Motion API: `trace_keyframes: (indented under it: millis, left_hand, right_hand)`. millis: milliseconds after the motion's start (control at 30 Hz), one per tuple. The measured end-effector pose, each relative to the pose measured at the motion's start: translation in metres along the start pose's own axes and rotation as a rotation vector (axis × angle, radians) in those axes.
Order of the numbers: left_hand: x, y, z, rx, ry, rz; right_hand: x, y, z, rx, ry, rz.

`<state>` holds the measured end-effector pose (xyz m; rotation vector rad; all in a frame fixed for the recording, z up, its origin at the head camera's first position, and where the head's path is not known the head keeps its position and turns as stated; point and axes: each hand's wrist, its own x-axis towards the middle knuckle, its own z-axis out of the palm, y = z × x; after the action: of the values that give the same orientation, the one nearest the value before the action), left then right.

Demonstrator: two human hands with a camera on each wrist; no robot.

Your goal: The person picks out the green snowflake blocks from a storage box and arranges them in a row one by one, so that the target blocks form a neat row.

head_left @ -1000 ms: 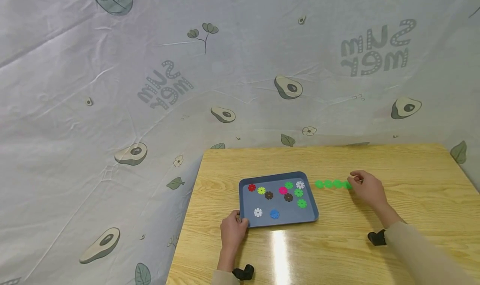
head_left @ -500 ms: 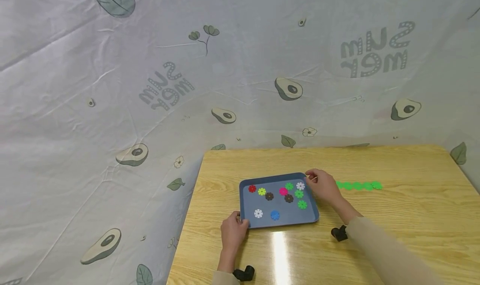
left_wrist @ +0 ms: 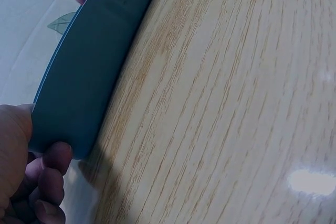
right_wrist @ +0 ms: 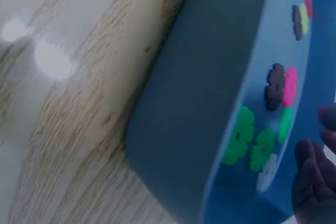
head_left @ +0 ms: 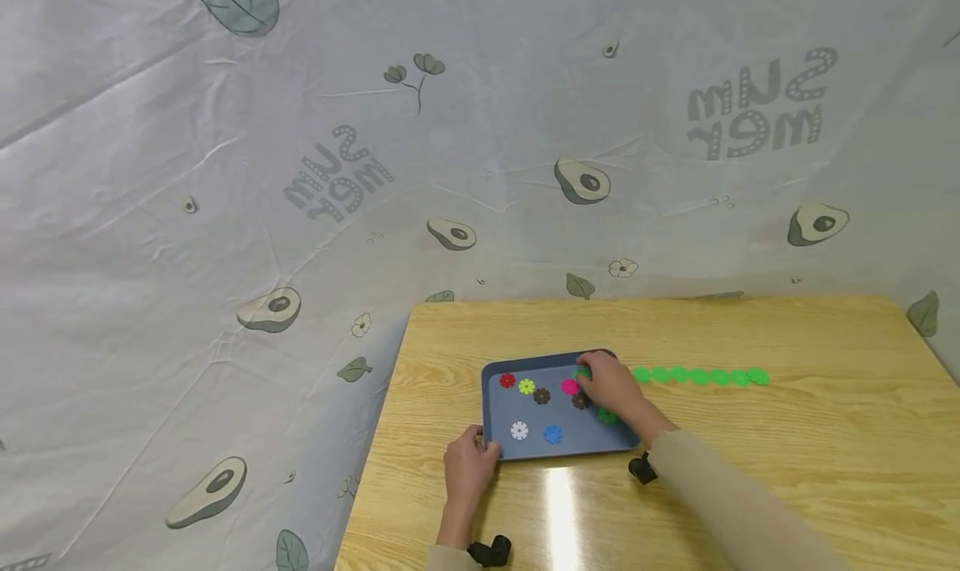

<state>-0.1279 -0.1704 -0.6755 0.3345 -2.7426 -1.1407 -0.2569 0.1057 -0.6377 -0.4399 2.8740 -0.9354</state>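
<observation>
A blue-grey tray lies on the table, holding several flower-shaped plastic discs. My left hand grips its near left corner; in the left wrist view the thumb and curled fingers hold the tray wall. My right hand reaches over the tray's right side, fingertips close to a green disc. In the right wrist view, a gap shows between the right hand's digits, with no disc visible in it. Nearby are green discs, a white disc and a pink disc.
A row of green discs runs along the wooden table right of the tray. Red, yellow, brown, white and blue discs lie inside the tray. A patterned cloth hangs behind.
My right hand has moved left from the green row, past the tray's right edge, to above the discs. More of the row now shows. The left hand has stayed at the tray's corner.
</observation>
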Motion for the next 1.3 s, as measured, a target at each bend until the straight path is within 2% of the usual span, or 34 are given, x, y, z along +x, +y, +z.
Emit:
trace_keyframes:
  millis: [100, 233, 400, 633, 933, 1100, 1300]
  left_hand:
    - [0.000, 0.001, 0.000, 0.001, -0.002, -0.006]
    - [0.000, 0.002, -0.001, 0.000, 0.005, -0.001]
    - [0.001, 0.001, 0.000, 0.006, 0.008, -0.001]
    - [0.001, -0.001, 0.002, 0.007, 0.015, -0.006]
    - [0.001, 0.000, 0.002, -0.001, 0.026, 0.012]
    - [0.000, 0.002, 0.001, -0.001, 0.037, 0.027]
    - [0.000, 0.000, 0.002, 0.012, 0.031, 0.010]
  right_hand:
    - [0.001, 0.002, 0.005, -0.084, -0.020, -0.002]
    - [0.001, 0.003, 0.009, -0.122, -0.026, -0.016]
    - [0.002, 0.002, 0.011, -0.126, -0.019, -0.018]
    - [0.003, -0.006, 0.011, -0.130, -0.037, 0.044]
    - [0.012, -0.001, 0.013, -0.148, -0.077, 0.108]
    - [0.013, 0.002, 0.011, -0.119, -0.074, 0.108]
    - [0.009, 0.002, 0.010, -0.058, -0.041, 0.075]
